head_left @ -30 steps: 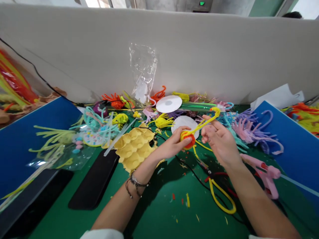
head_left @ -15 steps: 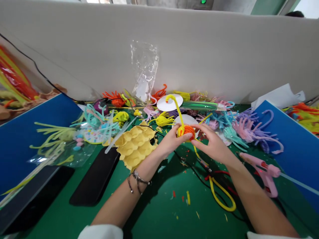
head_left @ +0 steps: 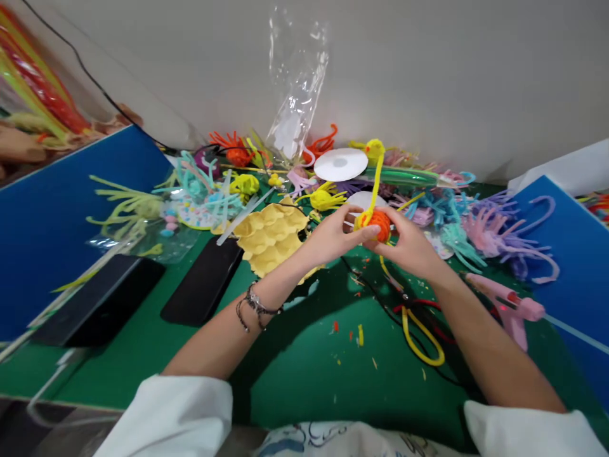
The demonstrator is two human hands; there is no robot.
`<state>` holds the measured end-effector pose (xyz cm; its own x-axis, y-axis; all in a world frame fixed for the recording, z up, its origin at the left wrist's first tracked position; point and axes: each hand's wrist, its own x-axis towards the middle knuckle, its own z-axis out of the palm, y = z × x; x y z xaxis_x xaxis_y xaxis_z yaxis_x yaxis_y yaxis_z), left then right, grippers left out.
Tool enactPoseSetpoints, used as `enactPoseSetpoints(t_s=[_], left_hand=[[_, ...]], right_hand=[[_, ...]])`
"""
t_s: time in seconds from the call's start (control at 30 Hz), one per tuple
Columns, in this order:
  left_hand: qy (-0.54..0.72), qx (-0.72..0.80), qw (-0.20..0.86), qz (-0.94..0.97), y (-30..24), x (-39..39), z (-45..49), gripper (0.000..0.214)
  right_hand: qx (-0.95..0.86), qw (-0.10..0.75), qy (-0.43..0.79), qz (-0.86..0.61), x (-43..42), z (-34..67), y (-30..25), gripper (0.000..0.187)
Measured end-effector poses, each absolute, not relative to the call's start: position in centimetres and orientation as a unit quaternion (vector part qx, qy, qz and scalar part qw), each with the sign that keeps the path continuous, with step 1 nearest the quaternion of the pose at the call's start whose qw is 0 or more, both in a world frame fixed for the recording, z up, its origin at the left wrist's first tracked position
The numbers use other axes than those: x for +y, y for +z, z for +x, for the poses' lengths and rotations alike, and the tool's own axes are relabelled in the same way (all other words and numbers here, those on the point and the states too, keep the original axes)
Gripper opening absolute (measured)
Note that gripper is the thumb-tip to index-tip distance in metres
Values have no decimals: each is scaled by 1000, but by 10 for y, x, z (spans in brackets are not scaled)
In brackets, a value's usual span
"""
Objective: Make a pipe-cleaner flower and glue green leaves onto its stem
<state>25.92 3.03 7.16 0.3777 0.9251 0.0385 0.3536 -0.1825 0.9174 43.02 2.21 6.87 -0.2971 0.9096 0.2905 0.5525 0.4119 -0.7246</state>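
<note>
Just right of the yellow egg tray, and lifted clear of the green table, the orange ball of wound fuzzy wire sits pinched between both hands. A second ago the yellow pipe cleaner growing out of it was drawn out flat, away from the tray, with the right hand holding it well up its length. Now the stem stands almost upright behind the ball, its curled tip free, and the right hand has left it and come in onto the ball itself. As I judge it, the free stem has been swung round the ball rather than pulled straight, so the yellow is being laid on in turns over the orange. The left hand, on the tray side, is half closed, with thumb and forefinger pressed on the ball's near flank and the other fingers curled loosely beneath. The right hand mirrors it from the far side, its fingertips closed on the ball. Farther from the tray than the hands, the pink glue gun lies untouched on the table.
</note>
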Motion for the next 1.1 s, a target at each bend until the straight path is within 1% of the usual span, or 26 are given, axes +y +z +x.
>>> enactPoseSetpoints(t_s=[0.03,0.1,0.13,0.17,0.2,0.27,0.33,0.47,0.57,0.63,0.7,0.8,0.87,0.93,0.97,1.0,1.1], left_hand=[[282,482,375,740,74,22,253,46],[143,522,192,819,75,1,242,50],[67,532,108,837,72,-9,238,48],[2,524,54,850,68,-19,235,47],[-43,501,23,864,62,-26,232,50],[-82,490,-16,867,49,-34,225,56],[-93,511,-52,853,38,-35,214,49],[-78,502,-98,856,31,-30,187,43],[-66,495,-114,859,34,-30,173,38],[-63,512,-119,848,37,-30,168,31],[-68,523,-114,842,40,-29,166,24],[-75,524,-99,843,43,-25,167,20],[-75,530,-94,839,44,-20,169,20],[-77,544,-92,831,44,-15,172,21],[-78,552,-92,825,43,-13,174,22],[-79,559,-90,821,43,-11,175,23],[-80,583,-80,805,45,-11,180,22]], right_hand=[[-765,342,253,-484,27,432,65,45],[-775,312,247,-492,37,436,55,42],[-781,293,245,-495,42,437,48,41],[-790,270,238,-496,47,438,40,40],[-800,248,220,-500,52,438,33,40],[-819,194,167,-514,58,435,19,41],[-832,146,132,-518,61,432,10,41],[-849,95,131,-504,62,429,9,36],[-861,16,94,-500,62,429,19,36],[-869,-37,77,-487,64,428,27,38],[-877,-62,84,-468,67,427,35,40],[-885,-40,103,-453,79,419,46,35],[-889,17,106,-445,92,410,50,31],[-901,61,120,-413,107,398,49,36],[-911,57,131,-388,116,391,46,40],[-924,33,129,-360,123,385,42,42],[-929,10,117,-350,143,369,25,43]])
